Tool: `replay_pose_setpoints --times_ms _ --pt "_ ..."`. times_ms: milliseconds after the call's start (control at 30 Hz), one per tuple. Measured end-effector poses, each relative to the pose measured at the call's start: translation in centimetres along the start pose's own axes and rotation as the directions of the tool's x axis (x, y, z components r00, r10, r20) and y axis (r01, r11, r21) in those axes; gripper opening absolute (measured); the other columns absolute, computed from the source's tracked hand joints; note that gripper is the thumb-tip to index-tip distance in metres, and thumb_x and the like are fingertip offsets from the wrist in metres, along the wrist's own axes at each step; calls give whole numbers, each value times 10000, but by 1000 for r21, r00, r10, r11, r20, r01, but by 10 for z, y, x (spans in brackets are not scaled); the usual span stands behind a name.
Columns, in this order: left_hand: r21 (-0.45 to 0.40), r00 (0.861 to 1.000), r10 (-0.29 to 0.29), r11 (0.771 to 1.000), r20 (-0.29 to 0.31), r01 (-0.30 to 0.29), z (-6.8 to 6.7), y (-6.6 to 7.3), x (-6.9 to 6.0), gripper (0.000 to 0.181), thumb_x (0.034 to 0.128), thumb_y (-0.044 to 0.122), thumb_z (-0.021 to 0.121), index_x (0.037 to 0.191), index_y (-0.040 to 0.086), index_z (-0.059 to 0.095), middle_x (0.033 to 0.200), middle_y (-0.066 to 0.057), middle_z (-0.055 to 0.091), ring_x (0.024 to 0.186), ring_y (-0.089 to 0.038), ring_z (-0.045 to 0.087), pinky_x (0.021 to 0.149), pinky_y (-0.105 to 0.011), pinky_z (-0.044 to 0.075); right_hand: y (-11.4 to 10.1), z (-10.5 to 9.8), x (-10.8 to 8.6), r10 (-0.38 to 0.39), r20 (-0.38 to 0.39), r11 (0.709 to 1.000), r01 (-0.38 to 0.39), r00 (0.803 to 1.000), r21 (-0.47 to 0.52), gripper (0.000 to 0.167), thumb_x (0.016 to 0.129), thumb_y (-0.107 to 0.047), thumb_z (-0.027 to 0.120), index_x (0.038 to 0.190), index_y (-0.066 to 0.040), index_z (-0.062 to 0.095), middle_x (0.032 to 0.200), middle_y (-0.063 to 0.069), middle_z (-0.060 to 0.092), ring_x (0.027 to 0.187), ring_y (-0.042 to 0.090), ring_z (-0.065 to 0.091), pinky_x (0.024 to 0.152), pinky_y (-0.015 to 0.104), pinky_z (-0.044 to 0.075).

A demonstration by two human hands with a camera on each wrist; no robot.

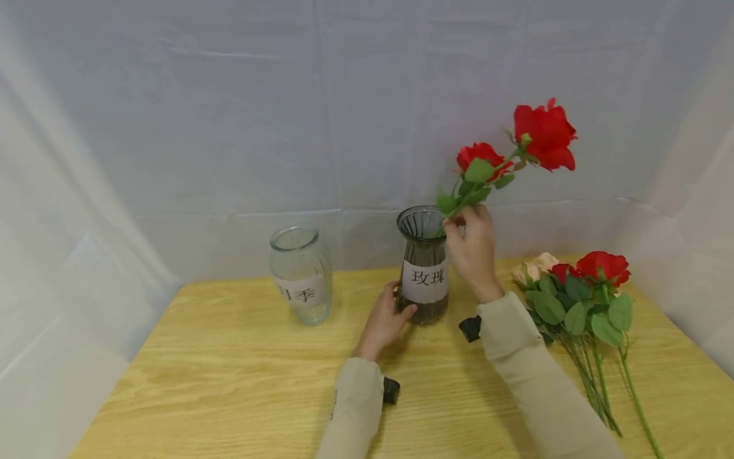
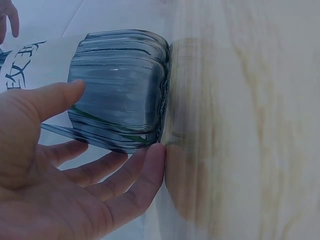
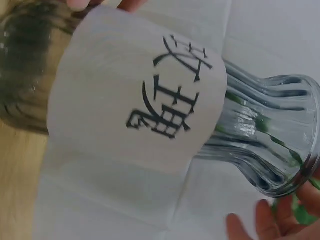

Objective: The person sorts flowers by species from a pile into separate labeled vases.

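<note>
Left fingers point(image 2: 145, 180) curl loosely round the dark vase point(image 1: 423, 271); right fingers point(image 1: 471, 220) pinch red roses point(image 1: 545, 135), stems inside its mouth. Insertion seems in hand; the next move calls for lowering them.

We saw pale sheeting point(image 1: 258, 127) across the back, marked by upright and level fold lines (one crease ran low, above the far edge of the wooden table point(image 1: 229, 382)). Similar material formed a left wall point(image 1: 51, 268) and a right wall point(image 1: 696, 185), both slightly wrinkled. We noticed the tabletop's yellow, streaky grain, soft light, and a brighter band down the left corner.
</note>
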State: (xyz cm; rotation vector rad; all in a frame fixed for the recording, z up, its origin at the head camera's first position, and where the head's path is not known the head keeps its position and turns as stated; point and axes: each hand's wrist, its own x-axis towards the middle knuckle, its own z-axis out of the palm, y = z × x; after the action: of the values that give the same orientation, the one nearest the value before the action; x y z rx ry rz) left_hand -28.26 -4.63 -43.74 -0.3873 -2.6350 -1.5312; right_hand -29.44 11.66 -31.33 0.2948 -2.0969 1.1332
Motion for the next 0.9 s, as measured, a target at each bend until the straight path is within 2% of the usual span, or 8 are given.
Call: replay_pose_setpoints --times_ms 100,233,300,433,567,700,800,900 --pt "8 1000 -10 1000 1 10 0 0 0 584 980 121 675 1452 -90 404 1380 -329 512 1221 -428 540 1040 -563 428 -4 -2 7 -18 154 988 41 988 -151 166 948 -10 598 865 116 666 1017 320 546 1001 488 491 939 600 379" --pt "12 1000 -25 1000 3 25 -1 0 0 588 985 134 671 1460 -81 400 1385 -315 513 1092 -373 573 998 -550 455 -14 -8 14 -22 327 956 116 945 -269 260 992 -52 559 869 107 724 1017 348 628 1129 510 477 1059 621 304" --pt "10 1000 -24 1000 5 24 -1 0 -1 586 986 135 670 1459 -82 400 1384 -314 514 1073 -364 573 994 -546 458 -17 -11 13 -15 310 963 98 951 -253 245 982 -32 579 859 112 735 1026 336 644 1132 503 494 1032 613 346" --pt "6 1000 -16 1000 3 16 0 1 -1 580 985 130 672 1455 -84 407 1380 -318 518 1086 -375 574 1004 -550 451 -12 -17 3 -2 109 993 14 994 -115 127 896 36 665 849 130 735 983 316 637 968 474 564 853 554 463" --pt "5 1000 -14 1000 1 14 0 2 -2 578 980 124 677 1452 -82 414 1374 -316 523 1050 -361 578 988 -546 460 -1 -26 -11 51 -11 998 -50 999 35 70 881 63 680 882 122 716 891 265 644 788 365 593 700 332 485" --pt "3 1000 -14 1000 6 14 -1 2 -2 582 982 124 674 1455 -87 408 1380 -318 518 1059 -360 579 982 -542 465 7 -42 -20 118 -21 991 -116 993 61 71 913 21 689 926 84 717 875 228 692 731 189 604 631 182 444" --pt "2 1000 -26 1000 8 26 -2 3 -3 582 990 129 665 1460 -86 399 1390 -315 510 1075 -369 580 979 -543 467 14 -58 -24 170 37 985 -171 985 11 109 935 -28 687 968 66 731 915 220 713 680 65 590 600 162 459" --pt "1 999 -35 999 11 35 -3 3 -3 585 994 129 661 1468 -82 391 1403 -312 501 1106 -378 578 984 -547 466 21 -74 -27 228 110 974 -226 968 -31 178 960 -76 672 1045 70 725 994 230 708 668 29 586 587 166 486"
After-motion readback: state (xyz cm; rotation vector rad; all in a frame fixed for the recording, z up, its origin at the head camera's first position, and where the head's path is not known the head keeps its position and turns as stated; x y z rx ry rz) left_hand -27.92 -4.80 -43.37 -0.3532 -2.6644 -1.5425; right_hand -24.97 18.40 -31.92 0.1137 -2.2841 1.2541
